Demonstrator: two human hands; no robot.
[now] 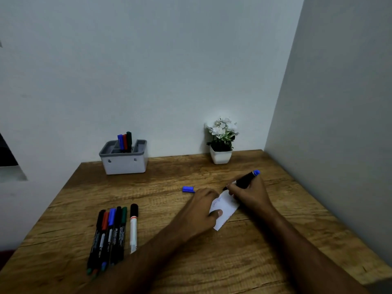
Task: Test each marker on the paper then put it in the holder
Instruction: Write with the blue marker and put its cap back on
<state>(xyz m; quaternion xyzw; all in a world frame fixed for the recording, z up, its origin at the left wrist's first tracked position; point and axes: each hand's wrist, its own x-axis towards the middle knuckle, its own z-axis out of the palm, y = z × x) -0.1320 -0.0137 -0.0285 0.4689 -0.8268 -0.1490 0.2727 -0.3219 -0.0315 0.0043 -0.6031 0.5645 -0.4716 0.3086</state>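
My right hand (249,193) grips an uncapped blue marker (245,179), tip down at the far edge of a small white paper (226,211). Faint marks show on the paper. My left hand (202,205) presses the paper's left side flat, thumb on it. The marker's blue cap (188,189) lies on the wooden table just left of my left hand. Several capped markers (110,234) lie side by side at the front left. The grey and white holder (125,161) stands at the back left with three markers (125,141) upright in it.
A small white pot with white flowers (221,141) stands at the back right against the wall. A grey side wall (328,124) borders the table on the right. The wooden table (169,262) runs to its left edge near the loose markers.
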